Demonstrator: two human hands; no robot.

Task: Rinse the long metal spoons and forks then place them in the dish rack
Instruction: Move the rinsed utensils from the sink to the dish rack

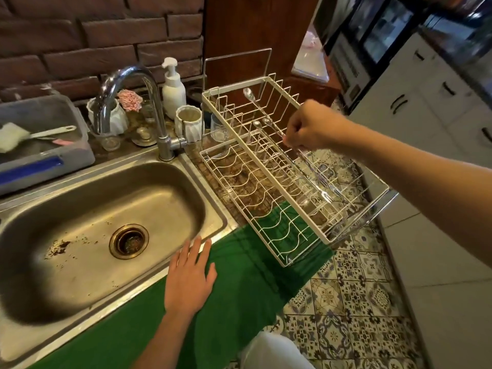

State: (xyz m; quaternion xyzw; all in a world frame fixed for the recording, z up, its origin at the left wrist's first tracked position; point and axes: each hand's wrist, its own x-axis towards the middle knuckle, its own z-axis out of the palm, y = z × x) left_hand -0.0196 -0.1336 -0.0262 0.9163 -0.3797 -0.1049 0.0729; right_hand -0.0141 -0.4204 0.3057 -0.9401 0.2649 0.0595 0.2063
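Several long metal spoons and forks (277, 134) lie lengthwise across the upper tier of the white wire dish rack (354, 209), their bowls toward the brick wall (80, 35) and the fork tines toward the near end. The right hand (310, 127) hovers over the rack's middle, its fingers (288, 141) pinched narrow around the handles of this bundle; how many pieces it actually grips is hard to tell, since the thin shafts blur into the wires. One spoon (249, 95) leans up higher against the far dividers. The left hand (190, 278) rests flat, fingers spread wide and holding nothing, on the green cloth (239, 288) at the front rim of the steel sink (66, 203). The sink basin holds only brown specks near the drain (129, 241). A curved tap (149, 102) stands between sink and rack, with a white pump bottle (173, 89), two white ribbed cups (189, 121) and small glasses behind it on the table. A grey tub (53, 155) with a sponge brush (32, 134) sits left of the sink. Patterned floor tiles (346, 302) show under the rack's overhanging end, and white cabinets (426, 102) stand to the right.
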